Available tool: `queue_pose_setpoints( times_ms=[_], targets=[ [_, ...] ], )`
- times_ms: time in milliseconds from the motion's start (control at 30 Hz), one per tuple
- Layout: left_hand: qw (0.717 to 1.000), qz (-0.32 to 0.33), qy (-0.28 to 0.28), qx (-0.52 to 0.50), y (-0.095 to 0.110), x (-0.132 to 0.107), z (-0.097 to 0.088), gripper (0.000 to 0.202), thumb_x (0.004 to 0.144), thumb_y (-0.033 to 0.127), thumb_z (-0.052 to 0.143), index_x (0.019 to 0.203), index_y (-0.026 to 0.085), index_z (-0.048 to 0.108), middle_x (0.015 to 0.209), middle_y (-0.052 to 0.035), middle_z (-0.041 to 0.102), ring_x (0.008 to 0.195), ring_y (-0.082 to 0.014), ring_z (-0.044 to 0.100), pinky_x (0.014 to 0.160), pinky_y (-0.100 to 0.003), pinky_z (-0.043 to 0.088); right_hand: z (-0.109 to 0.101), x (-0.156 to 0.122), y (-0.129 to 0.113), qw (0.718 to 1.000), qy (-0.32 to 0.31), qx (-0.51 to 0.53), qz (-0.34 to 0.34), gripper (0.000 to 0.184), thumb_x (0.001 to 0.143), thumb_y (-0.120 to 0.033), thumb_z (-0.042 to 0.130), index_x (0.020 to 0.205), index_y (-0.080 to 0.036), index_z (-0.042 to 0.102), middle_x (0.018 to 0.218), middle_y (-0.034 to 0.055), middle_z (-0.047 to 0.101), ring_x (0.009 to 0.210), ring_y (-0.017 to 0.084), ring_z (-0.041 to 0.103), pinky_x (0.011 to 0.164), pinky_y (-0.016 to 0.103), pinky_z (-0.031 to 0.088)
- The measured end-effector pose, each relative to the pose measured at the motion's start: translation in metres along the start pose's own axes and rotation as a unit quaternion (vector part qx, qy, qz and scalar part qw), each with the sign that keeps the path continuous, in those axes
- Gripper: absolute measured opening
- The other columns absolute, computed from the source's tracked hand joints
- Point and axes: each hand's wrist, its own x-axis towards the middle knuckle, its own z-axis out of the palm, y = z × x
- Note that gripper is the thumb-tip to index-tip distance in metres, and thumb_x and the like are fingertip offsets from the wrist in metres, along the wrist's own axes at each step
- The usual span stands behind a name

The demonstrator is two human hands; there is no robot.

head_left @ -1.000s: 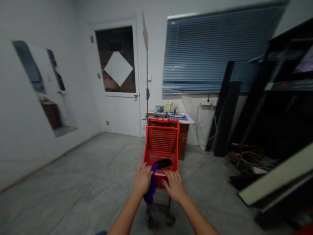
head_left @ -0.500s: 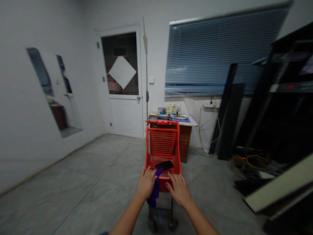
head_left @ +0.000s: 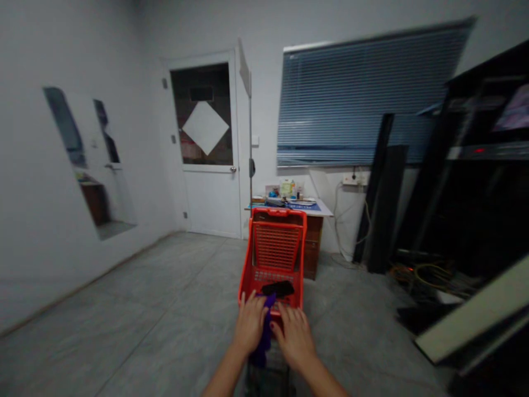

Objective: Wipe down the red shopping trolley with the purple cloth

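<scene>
Room: Grey concrete floor (head_left: 144, 298) and white walls, seen from the near end.
Far side: White door (head_left: 210, 204) with a glass pane; to its right, a blue window blind (head_left: 351, 99) above a wooden desk (head_left: 313, 253) carrying small items.
Right side: Black rack (head_left: 487, 182) and dark panels (head_left: 382, 193) lean toward the wall; yellow cables (head_left: 417, 273) lie on the floor near them.
Left side: Wall mirror (head_left: 88, 165).
Cart: Red shopping cart (head_left: 275, 212) stands on the floor directly ahead of the person, just short of the desk. Long axis points far, with a slight tilt; mesh back at the far end.
Phone: Black phone (head_left: 278, 288) lies flat in the basket, long axis across the cart, apart from both hands.
Cloth: Purple cloth (head_left: 264, 336) lies over the near rim and hangs down between the hands.
Left hand: Left hand (head_left: 250, 324) rests on the near rim, touching the cloth.
Right hand: Right hand (head_left: 294, 337) rests on the near rim, just right of the cloth.
Grip: Both hands lie spread; closure around the rim or cloth cannot be told.
</scene>
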Motion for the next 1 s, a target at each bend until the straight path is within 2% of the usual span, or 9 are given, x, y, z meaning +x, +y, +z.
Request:
queue_pose_setpoints(
  times_ms=[100, 200, 300, 433, 600, 700, 833, 900, 1000],
  targets=[
    [1.0, 0.016, 0.003, -0.001, -0.024, -0.005, -0.007, 0.036, 0.1, 0.031, 0.04, 0.132, 0.027, 0.055, 0.13, -0.0034, 0.065, 0.137, -0.025, 0.045, 0.118, -0.057, 0.027, -0.009, 0.001, 0.01, 1.0, -0.017, -0.01, -0.017, 0.061, 0.098, -0.058, 0.033, 0.144, -0.02, 0.047, 0.15, 0.0073, 0.045, 0.139, 0.026, 0.039, 0.118, 0.046, 0.022],
    [0.999, -0.025, 0.028, 0.016, -0.036, -0.007, -0.008, 0.036, 0.1, 0.028, 0.038, 0.131, 0.025, 0.057, 0.131, -0.0042, 0.065, 0.137, -0.0263, 0.044, 0.117, -0.058, 0.027, -0.013, 0.007, 0.015, 0.998, -0.029, 0.0, -0.052, 0.06, 0.098, -0.056, 0.033, 0.144, -0.021, 0.046, 0.153, 0.0047, 0.04, 0.143, 0.024, 0.033, 0.121, 0.045, 0.015],
    [0.997, -0.058, 0.045, 0.025, -0.026, -0.006, 0.001, 0.037, 0.1, 0.025, 0.035, 0.127, 0.022, 0.059, 0.129, -0.0063, 0.065, 0.136, -0.0274, 0.045, 0.116, -0.059, 0.028, -0.007, 0.013, 0.014, 0.999, -0.02, 0.011, -0.049, 0.058, 0.098, -0.054, 0.035, 0.142, -0.019, 0.049, 0.148, 0.0057, 0.048, 0.14, 0.023, 0.038, 0.121, 0.043, 0.017],
    [0.999, -0.016, 0.032, 0.008, -0.008, -0.002, 0.012, 0.036, 0.1, 0.028, 0.037, 0.13, 0.024, 0.058, 0.131, -0.0061, 0.064, 0.136, -0.0259, 0.045, 0.117, -0.058, 0.028, -0.001, 0.014, 0.017, 0.999, 0.012, -0.006, -0.035, 0.055, 0.096, -0.051, 0.041, 0.136, -0.017, 0.055, 0.14, 0.0093, 0.056, 0.134, 0.025, 0.045, 0.119, 0.043, 0.022],
    [0.999, -0.011, 0.029, -0.01, -0.023, 0.003, 0.007, 0.036, 0.101, 0.028, 0.036, 0.13, 0.023, 0.056, 0.129, -0.0055, 0.065, 0.135, -0.0253, 0.047, 0.118, -0.059, 0.025, -0.011, 0.007, 0.028, 0.999, -0.004, -0.043, -0.015, 0.054, 0.097, -0.049, 0.04, 0.133, -0.013, 0.058, 0.137, 0.013, 0.058, 0.132, 0.028, 0.046, 0.116, 0.044, 0.025],
    [0.999, -0.029, 0.023, -0.018, -0.028, 0.008, 0.003, 0.035, 0.101, 0.027, 0.035, 0.128, 0.022, 0.057, 0.128, -0.0057, 0.066, 0.135, -0.0255, 0.047, 0.118, -0.059, 0.025, -0.013, 0.003, 0.024, 0.999, -0.008, -0.046, 0.004, 0.056, 0.097, -0.05, 0.039, 0.135, -0.012, 0.057, 0.138, 0.0139, 0.057, 0.133, 0.029, 0.046, 0.116, 0.044, 0.026],
    [0.998, -0.061, 0.014, -0.011, -0.013, 0.01, 0.005, 0.036, 0.101, 0.024, 0.033, 0.124, 0.019, 0.06, 0.124, -0.0075, 0.067, 0.133, -0.0276, 0.048, 0.116, -0.06, 0.027, -0.01, 0.0, 0.013, 0.999, -0.026, -0.034, 0.02, 0.063, 0.095, -0.054, 0.041, 0.141, -0.011, 0.05, 0.144, 0.0141, 0.051, 0.138, 0.03, 0.041, 0.117, 0.045, 0.025],
    [0.999, -0.041, 0.01, -0.011, -0.003, 0.008, 0.009, 0.036, 0.101, 0.025, 0.034, 0.125, 0.02, 0.059, 0.124, -0.0075, 0.067, 0.131, -0.0268, 0.05, 0.116, -0.06, 0.027, -0.011, 0.0, 0.015, 0.999, -0.044, -0.022, 0.006, 0.067, 0.095, -0.057, 0.039, 0.145, -0.012, 0.045, 0.149, 0.0121, 0.045, 0.141, 0.029, 0.036, 0.119, 0.046, 0.022],
    [1.0, 0.003, 0.0, -0.015, 0.005, 0.005, 0.011, 0.035, 0.1, 0.028, 0.036, 0.127, 0.024, 0.058, 0.128, -0.0066, 0.065, 0.129, -0.025, 0.053, 0.117, -0.059, 0.025, -0.018, 0.004, 0.029, 0.998, -0.052, -0.006, -0.024, 0.069, 0.096, -0.061, 0.032, 0.148, -0.017, 0.04, 0.155, 0.0075, 0.036, 0.146, 0.026, 0.027, 0.12, 0.046, 0.018]
  ],
)
